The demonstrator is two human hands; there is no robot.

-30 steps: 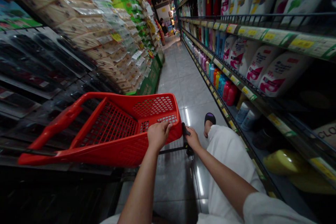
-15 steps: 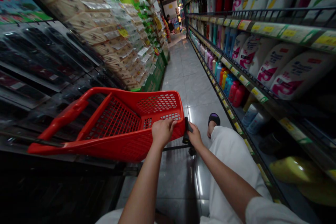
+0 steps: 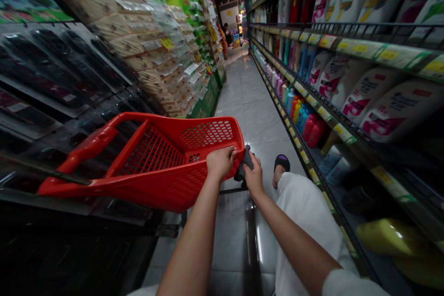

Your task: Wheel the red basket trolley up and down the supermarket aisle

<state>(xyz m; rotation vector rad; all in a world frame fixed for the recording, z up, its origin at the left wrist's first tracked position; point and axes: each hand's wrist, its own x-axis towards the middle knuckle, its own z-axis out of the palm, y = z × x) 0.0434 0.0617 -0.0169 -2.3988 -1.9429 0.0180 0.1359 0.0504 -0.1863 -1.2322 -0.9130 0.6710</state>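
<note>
A red plastic shopping basket (image 3: pixel 156 162) on a trolley frame stands tilted in a shop aisle, empty inside. My left hand (image 3: pixel 220 163) is closed over the basket's near rim. My right hand (image 3: pixel 254 175) grips a dark handle (image 3: pixel 243 163) at the basket's right corner. My right leg in white cloth (image 3: pixel 305 222) and a foot in a dark sandal (image 3: pixel 280 165) step forward beside the basket.
Shelves on the right (image 3: pixel 333 83) hold white and coloured bottles with yellow price tags. Racks on the left (image 3: pixel 104 46) carry packaged goods and dark hanging items. A tiled floor (image 3: pixel 249 111) runs ahead down the aisle. A person (image 3: pixel 227 32) is at the far end.
The basket and both hands have shifted slightly right and forward along the aisle. My right hand has closed more firmly round the dark handle, nearer the basket.
</note>
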